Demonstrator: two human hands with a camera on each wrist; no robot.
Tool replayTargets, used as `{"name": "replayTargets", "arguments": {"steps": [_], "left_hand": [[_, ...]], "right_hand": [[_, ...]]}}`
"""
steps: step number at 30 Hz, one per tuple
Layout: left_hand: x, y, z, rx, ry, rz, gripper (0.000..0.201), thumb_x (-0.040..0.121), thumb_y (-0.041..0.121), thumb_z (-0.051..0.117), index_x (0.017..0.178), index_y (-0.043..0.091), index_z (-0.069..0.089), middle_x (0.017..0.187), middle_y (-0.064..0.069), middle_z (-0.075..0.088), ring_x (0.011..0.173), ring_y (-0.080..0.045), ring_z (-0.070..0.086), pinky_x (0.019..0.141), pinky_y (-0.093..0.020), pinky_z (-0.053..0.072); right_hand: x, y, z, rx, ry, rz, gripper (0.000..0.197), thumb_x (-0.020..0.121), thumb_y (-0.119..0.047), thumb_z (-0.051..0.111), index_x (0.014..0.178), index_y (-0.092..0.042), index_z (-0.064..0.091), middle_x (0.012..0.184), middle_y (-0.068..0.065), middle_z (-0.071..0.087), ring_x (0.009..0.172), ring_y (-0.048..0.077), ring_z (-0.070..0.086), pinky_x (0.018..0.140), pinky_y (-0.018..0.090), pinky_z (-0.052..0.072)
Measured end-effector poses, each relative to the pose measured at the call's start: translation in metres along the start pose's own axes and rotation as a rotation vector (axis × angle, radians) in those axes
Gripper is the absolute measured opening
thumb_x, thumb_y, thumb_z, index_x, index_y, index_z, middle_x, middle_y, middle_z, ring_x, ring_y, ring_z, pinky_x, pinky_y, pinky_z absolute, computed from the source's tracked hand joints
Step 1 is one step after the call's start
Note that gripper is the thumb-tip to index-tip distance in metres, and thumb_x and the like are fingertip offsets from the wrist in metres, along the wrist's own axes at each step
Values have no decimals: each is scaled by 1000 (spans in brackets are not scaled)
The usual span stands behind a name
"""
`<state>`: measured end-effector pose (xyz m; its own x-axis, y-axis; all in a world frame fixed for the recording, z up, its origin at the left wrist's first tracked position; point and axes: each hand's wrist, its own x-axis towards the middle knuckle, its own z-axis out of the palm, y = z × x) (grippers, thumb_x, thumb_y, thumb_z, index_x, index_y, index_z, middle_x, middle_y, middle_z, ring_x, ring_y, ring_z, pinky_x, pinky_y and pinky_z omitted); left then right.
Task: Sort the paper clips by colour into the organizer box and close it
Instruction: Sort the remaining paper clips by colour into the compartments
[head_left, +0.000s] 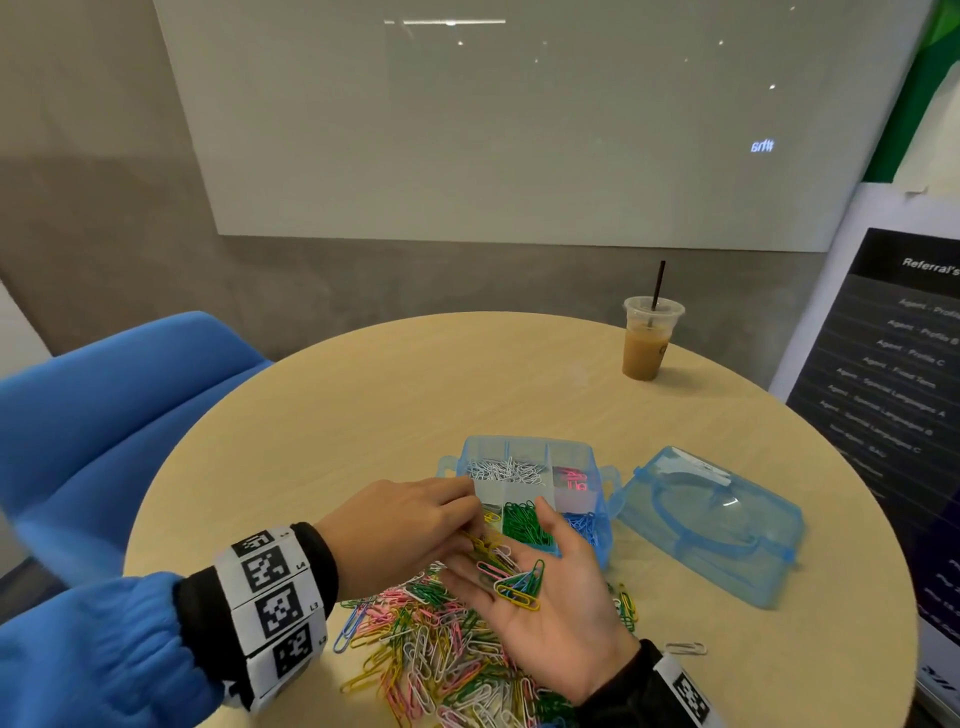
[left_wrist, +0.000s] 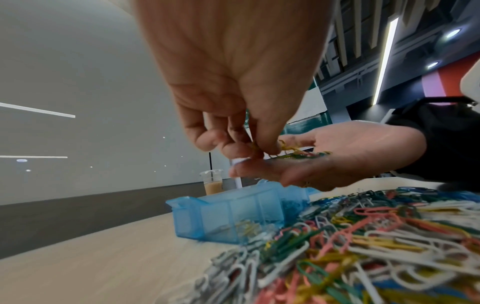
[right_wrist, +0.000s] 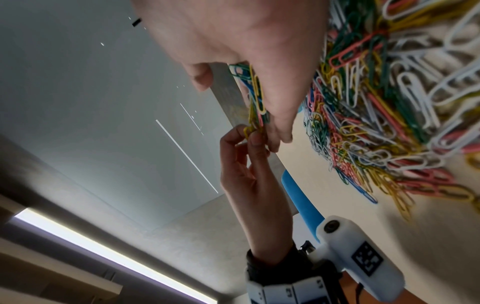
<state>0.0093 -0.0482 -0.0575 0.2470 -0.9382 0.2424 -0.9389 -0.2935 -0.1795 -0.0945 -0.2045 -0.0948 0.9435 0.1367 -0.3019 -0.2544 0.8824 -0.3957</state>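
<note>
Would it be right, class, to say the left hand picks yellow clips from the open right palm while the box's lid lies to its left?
Not quite: the lid lies to the right of the box, as the head view shows. The left hand does pick yellow clips from the right palm.

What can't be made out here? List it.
- Yellow compartment of the box: head view, left hand covers it.
- Pile: head view, near part cut by the bottom edge, the rest partly under the right hand.
- Poster text: too small, cut by the right edge.
</note>
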Motion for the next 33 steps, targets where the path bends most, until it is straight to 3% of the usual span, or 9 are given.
{"name": "replayTargets", "arguments": {"steps": [6, 9, 13, 18, 23, 25, 27, 30, 33], "left_hand": [[1, -9, -10, 44, -5, 7, 14, 94, 41, 32, 93, 33, 43, 87, 15, 58, 67, -7, 56, 40, -25, 45], [4, -8, -17, -50, -119, -46, 37, 94, 50, 15, 104, 30, 45, 104, 11, 57, 83, -17, 58, 61, -35, 50], [12, -17, -24, -215, -74, -170, 17, 103, 35, 40, 106, 24, 52, 101, 14, 54, 78, -6, 44, 67, -22, 36], [25, -32, -23, -244, -94, -313, 12, 101, 32, 46, 101, 23, 55, 98, 11, 62, 79, -10, 53, 71, -27, 43], [34, -31, -13, -256, -210, -380, 21, 98, 38, 53, 103, 21, 63, 101, 7, 67, 83, -11, 59, 72, -25, 45], [36, -29, -11, -355, -214, -385, 25, 95, 38, 57, 106, 18, 67, 103, 6, 69, 85, -10, 62, 76, -22, 48], [38, -26, -11, -407, -181, -366, 25, 95, 37, 57, 109, 19, 68, 106, 6, 70, 85, -7, 62, 75, -17, 47], [36, -19, -14, -469, -102, -238, 18, 96, 32, 58, 106, 22, 68, 105, 9, 66, 83, -2, 59, 67, -3, 38], [32, -12, -18, -501, -80, -107, 10, 95, 28, 61, 99, 26, 69, 101, 13, 62, 83, 0, 57, 65, -1, 33]], "right_hand": [[-2, -4, 2, -24, 29, -26, 70, 91, -46, 45, 121, 16, 57, 125, 32, 57, 110, 39, 56, 116, 47, 29], [-2, -4, 4, -30, 43, -16, 70, 95, -47, 41, 125, 15, 54, 124, 35, 58, 120, 42, 56, 117, 48, 27], [-1, -5, 4, -43, 42, -17, 72, 96, -48, 39, 123, 16, 55, 126, 33, 57, 120, 43, 56, 116, 46, 29], [-2, -5, 6, -48, 46, -5, 72, 97, -49, 38, 126, 16, 51, 125, 35, 57, 116, 45, 58, 110, 48, 36], [0, -5, 6, -42, 33, 2, 72, 95, -48, 39, 129, 15, 48, 125, 34, 57, 115, 45, 59, 92, 53, 48], [0, -6, 5, -38, 33, -6, 72, 92, -46, 41, 128, 15, 49, 125, 35, 57, 114, 45, 59, 90, 56, 47], [0, -6, 4, -45, 45, -16, 72, 94, -47, 40, 128, 16, 49, 125, 35, 57, 114, 45, 59, 100, 51, 46], [-3, -7, 3, -27, 63, -24, 73, 94, -48, 42, 123, 18, 54, 126, 35, 56, 116, 46, 58, 113, 48, 32], [-4, -8, 4, 4, 56, -40, 71, 93, -48, 44, 112, 17, 62, 124, 34, 58, 113, 45, 60, 115, 48, 29]]}}
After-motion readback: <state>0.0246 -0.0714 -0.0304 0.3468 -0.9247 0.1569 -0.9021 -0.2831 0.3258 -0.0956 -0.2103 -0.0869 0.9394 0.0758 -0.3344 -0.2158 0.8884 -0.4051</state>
